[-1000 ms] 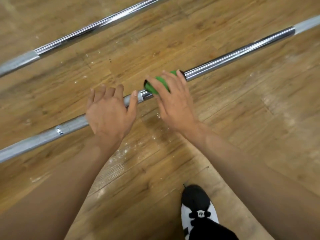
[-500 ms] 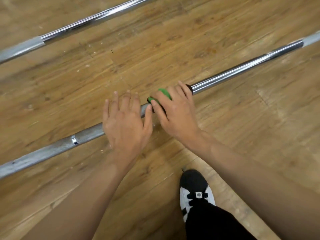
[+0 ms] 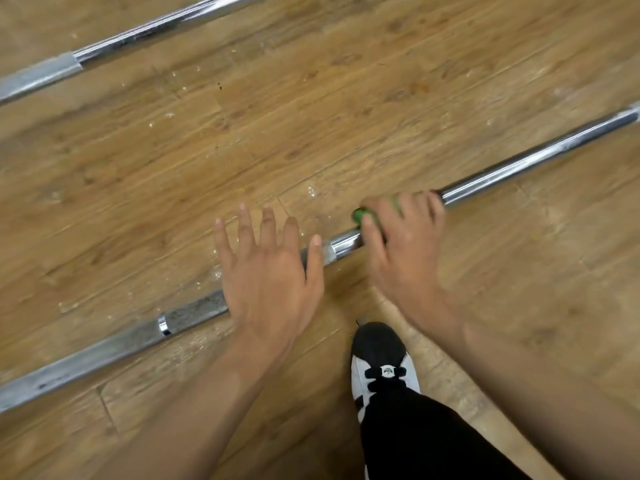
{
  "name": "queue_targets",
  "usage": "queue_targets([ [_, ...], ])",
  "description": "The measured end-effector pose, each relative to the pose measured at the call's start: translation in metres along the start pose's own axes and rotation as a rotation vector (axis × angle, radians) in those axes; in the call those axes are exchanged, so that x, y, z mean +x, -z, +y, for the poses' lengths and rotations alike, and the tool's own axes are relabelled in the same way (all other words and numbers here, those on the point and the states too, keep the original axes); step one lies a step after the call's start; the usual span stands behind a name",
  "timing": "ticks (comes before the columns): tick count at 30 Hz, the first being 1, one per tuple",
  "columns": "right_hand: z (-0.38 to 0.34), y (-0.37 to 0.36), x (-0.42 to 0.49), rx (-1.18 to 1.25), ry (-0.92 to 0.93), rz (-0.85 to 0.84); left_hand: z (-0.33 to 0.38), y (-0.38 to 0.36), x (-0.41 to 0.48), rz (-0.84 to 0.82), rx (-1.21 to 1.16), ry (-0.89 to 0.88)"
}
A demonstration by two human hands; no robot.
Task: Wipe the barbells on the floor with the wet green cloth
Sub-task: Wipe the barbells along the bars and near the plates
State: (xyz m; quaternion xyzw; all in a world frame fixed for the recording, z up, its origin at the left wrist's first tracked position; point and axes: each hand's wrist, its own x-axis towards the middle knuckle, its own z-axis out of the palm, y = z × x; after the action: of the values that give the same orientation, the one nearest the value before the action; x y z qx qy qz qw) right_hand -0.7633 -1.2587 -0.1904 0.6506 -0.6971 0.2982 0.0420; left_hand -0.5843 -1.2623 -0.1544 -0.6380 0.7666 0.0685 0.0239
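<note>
A right hand (image 3: 403,244) closes a green cloth (image 3: 363,216) around the nearer barbell (image 3: 519,164) on the wooden floor (image 3: 311,116), apparently to wipe it, while the open, empty left hand (image 3: 270,268) steadies the bar.

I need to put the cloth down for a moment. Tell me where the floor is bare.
The widest bare floor lies between the far barbell and the near barbell. It is crowded by the shoe, where the left hand and right hand with the green cloth cover the bar.
</note>
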Motion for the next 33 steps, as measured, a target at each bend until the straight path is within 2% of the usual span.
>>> queue_targets([
  [2, -0.013, 0.003, -0.022, 0.046, 0.124, -0.068, 0.003, -0.002, -0.012, 0.019, -0.008, -0.015],
  [5, 0.017, 0.017, -0.030, 0.026, 0.278, -0.120, 0.008, -0.002, -0.024, -0.009, 0.002, -0.022],
  [10, 0.122, 0.056, -0.001, -0.105, 0.012, -0.018, 0.015, -0.005, -0.044, 0.001, -0.009, -0.068],
  [13, 0.132, 0.062, -0.007, -0.122, -0.100, -0.022, 0.019, -0.009, -0.053, 0.011, -0.027, -0.064],
  [15, 0.108, 0.057, -0.019, -0.144, -0.166, 0.017, 0.022, -0.011, -0.058, 0.023, -0.037, -0.071],
  [21, 0.010, 0.036, -0.061, -0.013, 0.057, -0.059, 0.027, -0.011, -0.067, 0.007, -0.045, -0.051],
  [25, 0.039, 0.042, -0.056, -0.019, 0.250, -0.079, 0.027, -0.012, -0.068, -0.002, -0.056, -0.057],
  [29, 0.104, 0.049, -0.035, -0.090, 0.110, 0.072, 0.025, -0.011, -0.065, 0.016, -0.061, -0.055],
  [33, 0.126, 0.045, -0.020, -0.157, 0.058, 0.130, 0.023, -0.009, -0.058, 0.008, -0.067, -0.046],
])
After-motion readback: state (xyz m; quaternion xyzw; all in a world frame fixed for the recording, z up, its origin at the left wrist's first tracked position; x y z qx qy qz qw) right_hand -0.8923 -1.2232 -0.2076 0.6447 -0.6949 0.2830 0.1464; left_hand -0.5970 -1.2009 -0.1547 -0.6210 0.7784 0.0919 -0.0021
